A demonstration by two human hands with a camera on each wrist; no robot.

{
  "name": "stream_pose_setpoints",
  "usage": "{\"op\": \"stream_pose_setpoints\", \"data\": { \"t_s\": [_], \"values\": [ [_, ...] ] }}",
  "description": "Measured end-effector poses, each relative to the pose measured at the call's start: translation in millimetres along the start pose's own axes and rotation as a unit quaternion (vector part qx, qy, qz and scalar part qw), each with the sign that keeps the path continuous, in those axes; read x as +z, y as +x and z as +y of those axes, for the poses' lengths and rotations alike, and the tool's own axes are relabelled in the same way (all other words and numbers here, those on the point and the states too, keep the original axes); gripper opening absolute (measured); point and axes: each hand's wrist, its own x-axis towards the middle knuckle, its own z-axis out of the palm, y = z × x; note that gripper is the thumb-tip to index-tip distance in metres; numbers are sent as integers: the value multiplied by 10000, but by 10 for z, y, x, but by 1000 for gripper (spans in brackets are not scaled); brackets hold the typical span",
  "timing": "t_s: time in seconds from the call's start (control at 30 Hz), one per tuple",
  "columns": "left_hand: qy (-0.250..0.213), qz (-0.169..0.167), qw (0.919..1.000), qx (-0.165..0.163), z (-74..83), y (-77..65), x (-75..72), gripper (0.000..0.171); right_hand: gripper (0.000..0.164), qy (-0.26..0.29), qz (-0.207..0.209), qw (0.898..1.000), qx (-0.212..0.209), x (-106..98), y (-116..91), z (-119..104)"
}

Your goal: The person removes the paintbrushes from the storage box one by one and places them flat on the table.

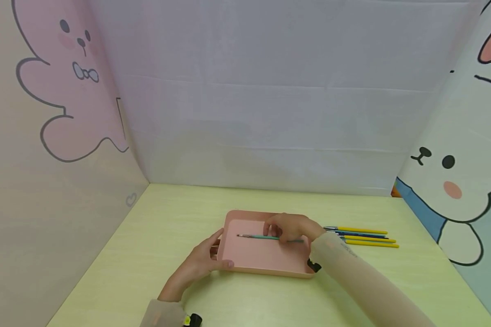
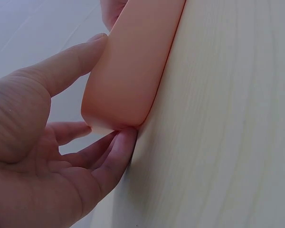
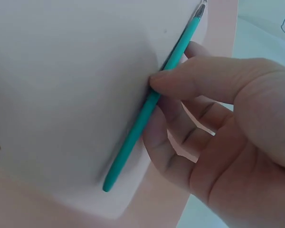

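A shallow pink tray (image 1: 249, 256) lies on the table, its broad side facing me. My left hand (image 1: 198, 261) grips its near left corner, the thumb on the rim and the fingers around the outer wall, as the left wrist view shows. Inside the tray, my right hand (image 1: 290, 225) pinches a slim paintbrush with a teal handle (image 3: 133, 137) between thumb and fingers. The brush lies crosswise, close over the tray floor, its bristle end pointing left in the head view. The right hand covers part of the handle.
Several more paintbrushes with yellow handles (image 1: 366, 230) and dark blue ones lie side by side on the pale wooden table (image 1: 147, 254), right of the tray. A white sheet (image 1: 270, 118) hangs behind, and printed cartoon panels stand at both sides.
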Motion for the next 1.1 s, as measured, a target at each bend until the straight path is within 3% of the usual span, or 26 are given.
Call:
{"op": "stream_pose_setpoints", "data": {
  "t_s": [0.27,0.57,1.1],
  "values": [
    [11,5,10000,-26,21,-5,-4,108,55,-203,200,9983,-506,-153,-133,-23],
    [-17,-11,10000,-52,28,-15,-11,109,50,-347,322,9939,-992,-397,-412,27],
    [-8,-20,10000,-44,26,-22,-1,107,49,-517,762,9908,-987,-645,-1203,489]
  ]
}}
